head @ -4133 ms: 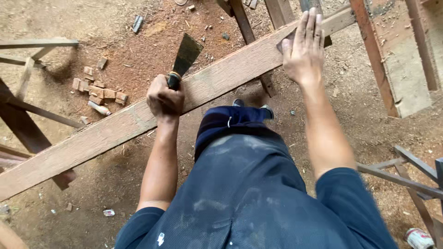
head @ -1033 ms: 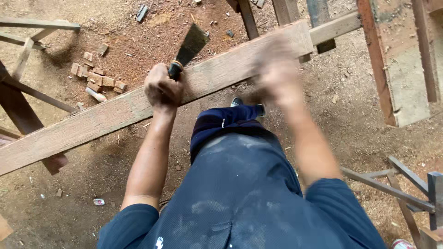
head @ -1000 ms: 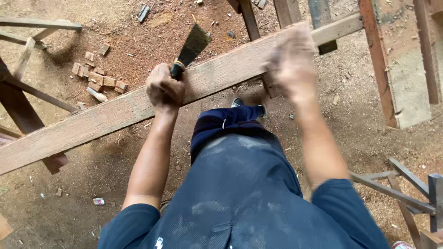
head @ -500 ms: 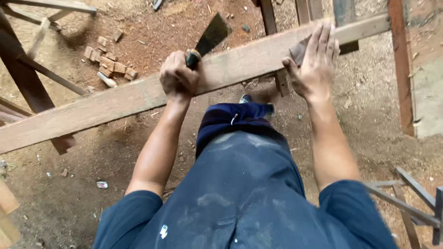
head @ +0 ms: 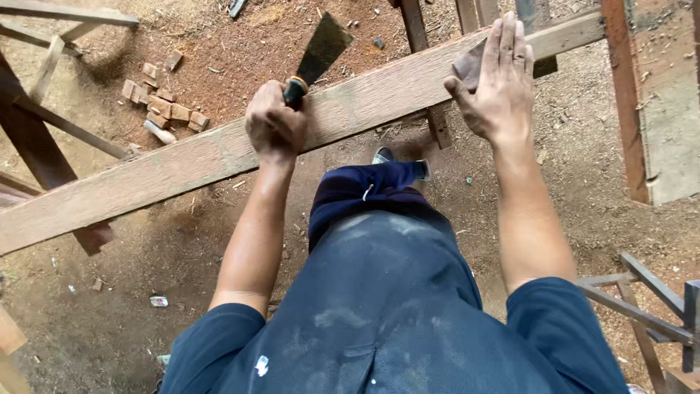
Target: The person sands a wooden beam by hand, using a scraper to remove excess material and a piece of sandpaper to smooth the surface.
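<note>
standing over a long wooden plank (head: 219,157), the person has it running slantwise from low on the left to high on the right, resting across a wooden frame (head: 437,124) and passing just in front of the knees. from the head view, the left hand (head: 275,124) is closed in a fist round the orange-and-black handle of a broad-bladed scraper (head: 321,47), fist resting on the plank's upper face, the dark blade angled up and away past the far edge. the right hand (head: 499,84) lies open and flat, fingers together, pressing a small piece of what looks like sandpaper (head: 467,64) onto the board further along to the right. the plank looks stiff and fairly heavy, rough-sawn and dusty, so it should not slip, though splinters seem likely; its length would make it swing if lifted at one end, and i would take it with both hands well apart, near the middle. the scraper looks light and rigid, safest held by the handle as it is. the sandpaper looks thin and limp and needs a flat palm. small wood offcuts (head: 164,109) lie on the sawdust-strewn dirt floor (head: 240,44) beyond the plank.
</note>
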